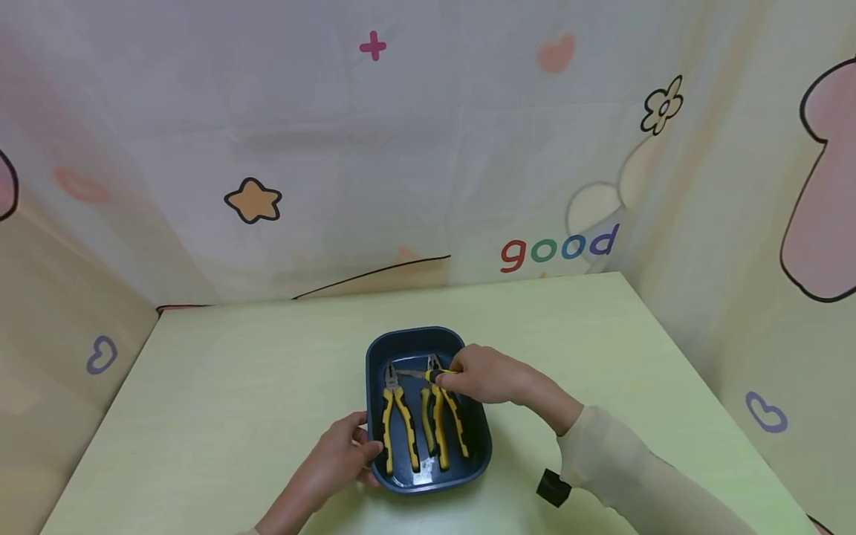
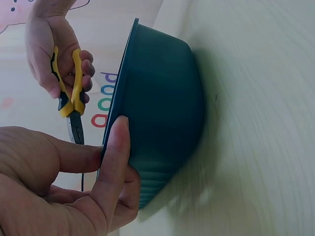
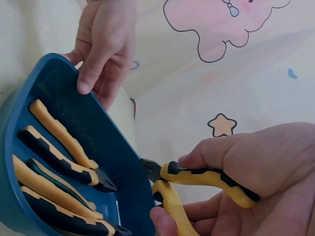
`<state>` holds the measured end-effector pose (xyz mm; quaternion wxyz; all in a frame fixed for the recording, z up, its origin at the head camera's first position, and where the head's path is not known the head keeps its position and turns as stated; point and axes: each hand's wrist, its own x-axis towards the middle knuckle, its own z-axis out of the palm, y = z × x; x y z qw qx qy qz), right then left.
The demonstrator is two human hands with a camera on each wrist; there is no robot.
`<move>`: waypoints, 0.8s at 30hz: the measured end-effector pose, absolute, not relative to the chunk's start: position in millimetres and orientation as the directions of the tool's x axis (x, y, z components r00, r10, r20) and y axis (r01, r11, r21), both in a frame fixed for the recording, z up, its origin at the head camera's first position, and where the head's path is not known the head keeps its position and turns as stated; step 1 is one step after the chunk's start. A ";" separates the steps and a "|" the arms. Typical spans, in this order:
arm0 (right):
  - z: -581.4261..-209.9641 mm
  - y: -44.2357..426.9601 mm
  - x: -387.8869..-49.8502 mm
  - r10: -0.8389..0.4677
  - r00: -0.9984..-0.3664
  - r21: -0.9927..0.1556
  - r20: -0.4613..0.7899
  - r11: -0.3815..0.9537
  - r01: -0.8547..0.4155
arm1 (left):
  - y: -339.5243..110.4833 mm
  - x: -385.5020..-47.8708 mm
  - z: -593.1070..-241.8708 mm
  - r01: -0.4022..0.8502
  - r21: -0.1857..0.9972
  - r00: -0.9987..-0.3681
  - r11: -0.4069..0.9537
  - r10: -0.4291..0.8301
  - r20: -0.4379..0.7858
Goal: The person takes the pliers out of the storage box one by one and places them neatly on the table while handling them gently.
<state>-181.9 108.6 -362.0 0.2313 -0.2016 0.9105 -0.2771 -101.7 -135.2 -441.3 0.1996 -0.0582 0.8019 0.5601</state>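
Note:
A dark blue tray (image 1: 428, 488) stands on the table, its long side running away from the viewer. My left hand (image 1: 341, 455) grips its left rim, thumb on the rim and fingers against the outer wall. Above the tray's right side, my right hand (image 1: 487, 374) holds yellow-and-black pliers (image 2: 77, 96) by the handles, their jaws pointing left. The handles are spread apart in the right wrist view. Inside the tray lie pliers (image 1: 409, 427) on the left and more yellow-handled tools (image 1: 439, 431) on the right, handles toward the viewer; these partly overlap.
The pale table (image 1: 254, 371) extends around the tray. Printed curtains (image 1: 401, 148) hang behind it and on both sides. A small black object (image 1: 553, 488) is at the underside of the right sleeve.

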 end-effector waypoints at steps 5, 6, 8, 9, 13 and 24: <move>-354.4 114.6 -181.1 -0.492 -0.816 -0.589 -0.304 0.770 -0.245 | -134.4 -102.2 -441.0 -0.333 0.869 -0.907 0.367 0.129 -0.402; -352.5 116.0 -180.6 -0.492 -0.816 -0.588 -0.303 0.770 -0.246 | -134.3 -102.3 -441.2 -0.333 0.870 -0.907 0.363 0.127 -0.401; -348.7 118.9 -180.2 -0.496 -0.814 -0.589 -0.302 0.769 -0.250 | -133.9 -102.6 -441.2 -0.337 0.870 -0.907 0.359 0.125 -0.402; -346.4 120.3 -179.7 -0.497 -0.813 -0.590 -0.302 0.768 -0.250 | -133.7 -102.6 -441.0 -0.337 0.870 -0.907 0.359 0.125 -0.403; -339.8 125.8 -180.6 -0.503 -0.807 -0.592 -0.308 0.766 -0.252 | -133.6 -102.6 -441.9 -0.339 0.870 -0.906 0.359 0.124 -0.404; -327.2 146.5 -182.0 -0.500 -0.811 -0.612 -0.305 0.755 -0.235 | -133.6 -101.6 -441.2 -0.333 0.873 -0.909 0.357 0.126 -0.398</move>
